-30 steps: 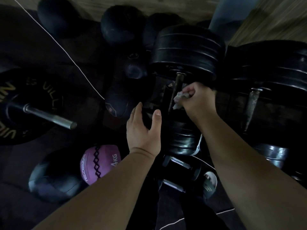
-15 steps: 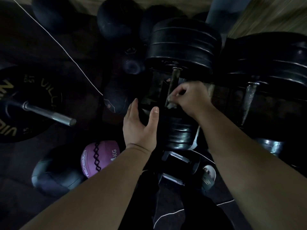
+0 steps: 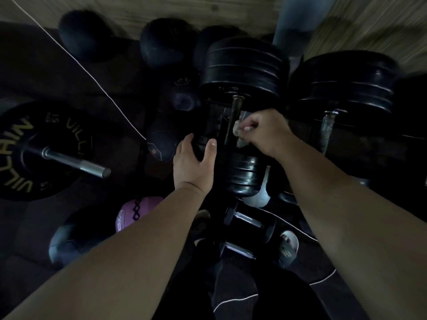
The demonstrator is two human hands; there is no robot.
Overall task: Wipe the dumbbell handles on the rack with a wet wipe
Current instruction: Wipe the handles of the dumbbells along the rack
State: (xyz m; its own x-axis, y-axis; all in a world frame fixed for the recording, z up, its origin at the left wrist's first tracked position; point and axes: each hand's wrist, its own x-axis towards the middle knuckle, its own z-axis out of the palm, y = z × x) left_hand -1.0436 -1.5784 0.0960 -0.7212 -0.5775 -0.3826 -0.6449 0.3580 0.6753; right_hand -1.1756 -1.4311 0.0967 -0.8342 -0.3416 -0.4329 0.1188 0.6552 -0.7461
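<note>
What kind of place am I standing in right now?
Most likely a gym's free-weights area: heavy plate-loaded dumbbells on a rack, a weight plate on a barbell, and a purple medicine ball on the floor.

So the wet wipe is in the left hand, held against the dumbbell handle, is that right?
Not quite. The head view shows the wet wipe pinched in the right hand, held against the dumbbell handle. The left hand carries no wipe.

Pink ball (image 3: 138, 210) w/ black diamonds; black plate (image 3: 27, 144), gold lettering.
</note>
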